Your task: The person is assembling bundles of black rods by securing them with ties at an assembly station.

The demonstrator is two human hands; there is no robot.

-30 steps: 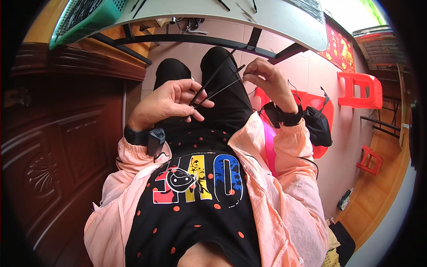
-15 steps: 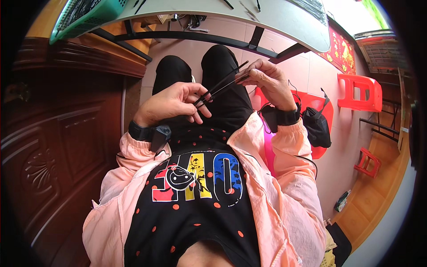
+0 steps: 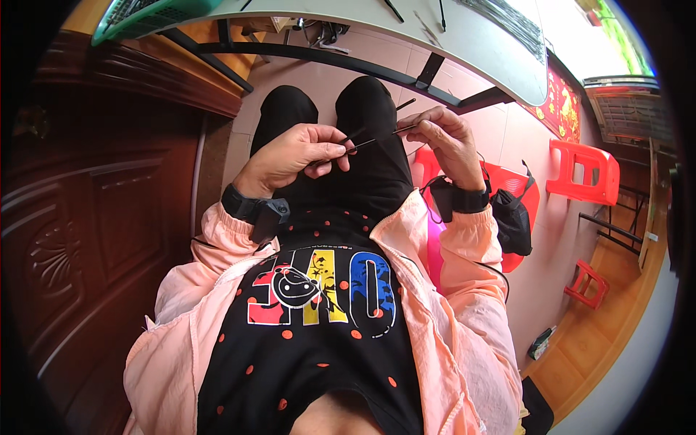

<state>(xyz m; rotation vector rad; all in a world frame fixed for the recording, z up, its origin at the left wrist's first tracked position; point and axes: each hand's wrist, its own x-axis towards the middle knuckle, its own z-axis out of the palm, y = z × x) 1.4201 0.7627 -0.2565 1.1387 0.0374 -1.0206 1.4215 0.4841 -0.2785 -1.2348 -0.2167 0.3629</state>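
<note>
A thin black strip [image 3: 370, 141], narrow and flat like a cable tie, runs nearly level between the two hands above the lap. It looks stiff and smooth, dark along most of its length, with a paler glint near its right end. A second short dark strip end [image 3: 406, 104] sticks out just beyond it, to the far right.

The left hand [image 3: 293, 156] is curled, thumb and fingertips pinched on the left end of the strip. The right hand [image 3: 446, 138] is also bent at the knuckles, its fingertips nipping the right end. Both hands grasp the same strip, held over the knees and near the chest.

Each wrist wears a black band: a chunky matte block [image 3: 262, 215] on the left, a slimmer strap [image 3: 464, 199] on the right. The sleeves [image 3: 464, 290] are of a soft pink fabric, lightly creased. Under them is a black shirt [image 3: 319, 341] dotted orange, with a bright printed picture. The trousers [image 3: 362, 145] are plain black cloth.

At the far side is a pale smooth tabletop [image 3: 478, 51] on black metal bars, with more thin black strips [image 3: 507, 22] lying on it. A green plastic basket [image 3: 145, 14] sits at the far left. Dark carved wood panelling [image 3: 80, 217] fills the left. On the right stand red plastic chairs [image 3: 583, 170], glossy and hard, and a black bag [image 3: 511, 217] hangs beside the arm.
</note>
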